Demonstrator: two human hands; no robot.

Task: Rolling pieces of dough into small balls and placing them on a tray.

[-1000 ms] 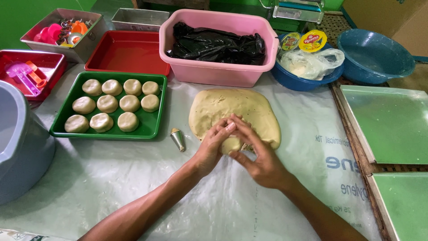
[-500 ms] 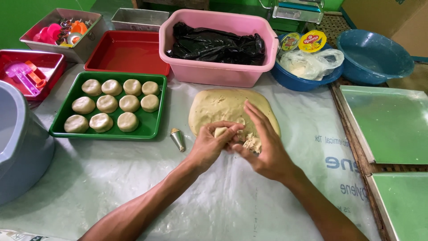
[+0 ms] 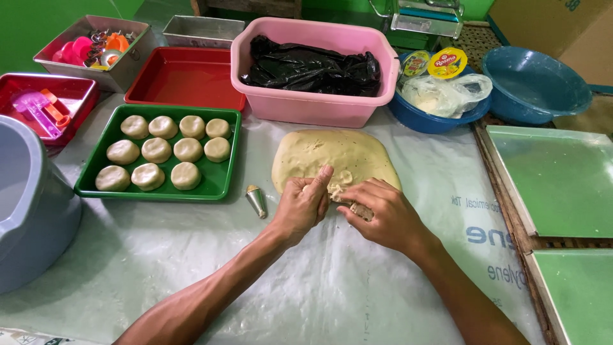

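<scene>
A flat slab of pale yellow dough lies on the plastic-covered table. My left hand is curled at the slab's near edge, thumb pressed up against the dough. My right hand sits just beside it, fingers closed around a small torn piece of dough. A small metal cone lies to the left of my left hand. Several round dough pieces fill a green tray.
Pink tub with black plastic stands behind the dough. Red trays and a box of cutters at back left, a grey bucket at left. Blue bowls back right, green boards at right.
My hands shifted slightly toward me along the dough's near edge. My right hand has closed over a torn-off piece, and my left thumb now presses the slab.
</scene>
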